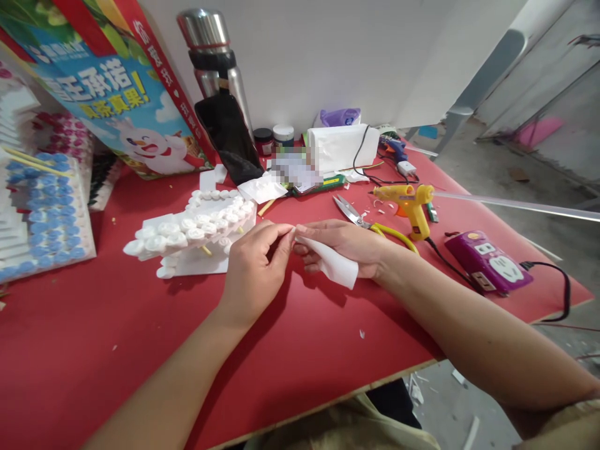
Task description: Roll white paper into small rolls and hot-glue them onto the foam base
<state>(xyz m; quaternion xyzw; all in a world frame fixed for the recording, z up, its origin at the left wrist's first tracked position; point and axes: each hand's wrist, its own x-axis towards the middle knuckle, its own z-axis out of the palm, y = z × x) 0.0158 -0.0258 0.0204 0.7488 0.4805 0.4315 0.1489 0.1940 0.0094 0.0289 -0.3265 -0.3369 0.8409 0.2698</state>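
Observation:
A strip of white paper (335,264) hangs between my two hands over the red table (300,369). My left hand (255,265) pinches the strip's narrow end between thumb and index finger. Fingers of my right hand (332,244) close on the same end from the other side, and the wide free end slants down in front of the right palm. Just left of my left hand stand white rolled paper flowers (187,231) in rows on a white holder, with a little yellow stick showing beneath them.
Scissors (349,209), a yellow glue gun (407,203) and a purple power strip (490,259) lie to the right. Behind are a phone (227,131), a steel flask (204,31) and white tissues (342,149). Blue paper flowers (54,212) and a colourful bag (126,94) stand left.

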